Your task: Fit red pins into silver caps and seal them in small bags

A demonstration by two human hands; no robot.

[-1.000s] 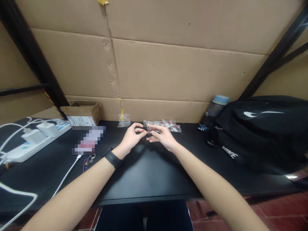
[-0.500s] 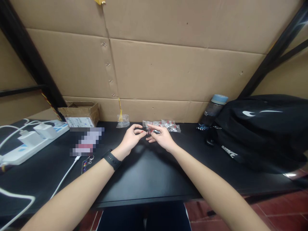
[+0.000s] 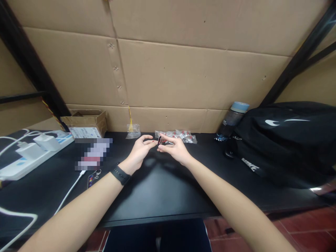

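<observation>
Above the middle of the black table, my right hand point(image 3: 176, 149) pinches a small, dark, round disc point(image 3: 159, 141) with a shiny rim and some red on it. The disc is held edge-on, so its face barely shows. My left hand point(image 3: 141, 148), with a black watch on its wrist, is just left of the disc. Its thumb and a finger close around a tiny red piece point(image 3: 153, 141), while the index finger arches above. Behind my right hand lie several clear packets point(image 3: 187, 136) with red bits inside.
A small clear bag point(image 3: 133, 131) lies against the cardboard wall. To the left are an open cardboard box point(image 3: 88, 124), a blurred-out flat item point(image 3: 96, 154) on a white cable, a keychain point(image 3: 93, 177) and a power strip point(image 3: 39, 157). At right stand a bottle point(image 3: 231, 120) and black backpack point(image 3: 288, 147).
My right hand has turned the disc, so more of it shows beyond the fingertips, and its lower fingers have drawn in. The left hand has shifted slightly left.
</observation>
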